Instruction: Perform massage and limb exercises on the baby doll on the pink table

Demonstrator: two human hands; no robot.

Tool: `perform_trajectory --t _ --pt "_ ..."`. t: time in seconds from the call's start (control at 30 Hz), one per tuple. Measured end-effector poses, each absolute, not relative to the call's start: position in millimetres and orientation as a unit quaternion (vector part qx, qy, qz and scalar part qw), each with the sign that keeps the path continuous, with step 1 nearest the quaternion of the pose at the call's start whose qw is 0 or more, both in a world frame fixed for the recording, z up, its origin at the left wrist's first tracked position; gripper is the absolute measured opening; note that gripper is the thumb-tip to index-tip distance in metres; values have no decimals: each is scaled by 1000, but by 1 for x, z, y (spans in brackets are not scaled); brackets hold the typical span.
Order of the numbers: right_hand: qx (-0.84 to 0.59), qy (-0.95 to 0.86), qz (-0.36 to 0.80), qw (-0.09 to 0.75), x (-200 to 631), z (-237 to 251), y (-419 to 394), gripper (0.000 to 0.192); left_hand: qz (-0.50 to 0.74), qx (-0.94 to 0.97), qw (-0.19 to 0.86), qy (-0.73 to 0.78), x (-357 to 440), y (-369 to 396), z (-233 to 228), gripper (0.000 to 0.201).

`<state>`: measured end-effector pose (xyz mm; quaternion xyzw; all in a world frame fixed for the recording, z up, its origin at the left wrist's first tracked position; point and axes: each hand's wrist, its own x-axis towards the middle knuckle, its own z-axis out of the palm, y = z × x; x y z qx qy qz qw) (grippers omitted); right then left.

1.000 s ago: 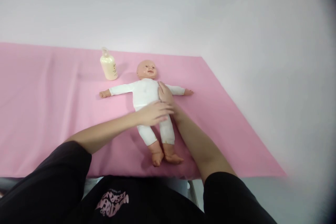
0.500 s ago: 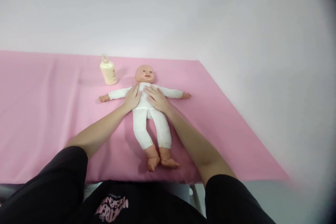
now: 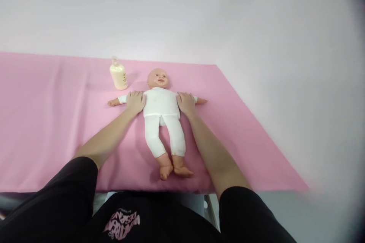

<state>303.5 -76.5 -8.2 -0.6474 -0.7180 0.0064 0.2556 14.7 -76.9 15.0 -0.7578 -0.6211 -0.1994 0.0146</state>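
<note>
The doll [image 3: 161, 112] lies on its back near the middle of the pink sheet [image 3: 51, 121], head twd the wall, arms out to the sides, feet close to the near edge. It wears a white one-piece suit.

Left hand [image 3: 135, 101] lies flat on the doll's upper arm, just beside the shoulder; fingers pressed together, palm down, nothing pinched. Right hand [image 3: 186, 103] mirrors it on the other upper arm, fingers also close together and flat.

Change vs half a sec ago: both hands were side by side on the chest, now they've slid apart, out to the shoulders/arms. A sec ago they were lower, over belly and side. Looks like stroking from the chest outward along the arms, w/ the doll itself hardly shifted.

Around: a pale yellow bottle [image 3: 118, 74] w/ a pump top stands upright on the sheet, near the doll's head and apart from the left hand. Nothing lies between hands and doll; the sheet's wrinkles are slight.
</note>
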Motion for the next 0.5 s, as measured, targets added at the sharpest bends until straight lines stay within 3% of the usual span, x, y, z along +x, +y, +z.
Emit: perform_trajectory --t 0.5 --pt "-752 -606 -22 257 327 -1 -84 47 -251 -692 23 -677 -30 -58 15 28"
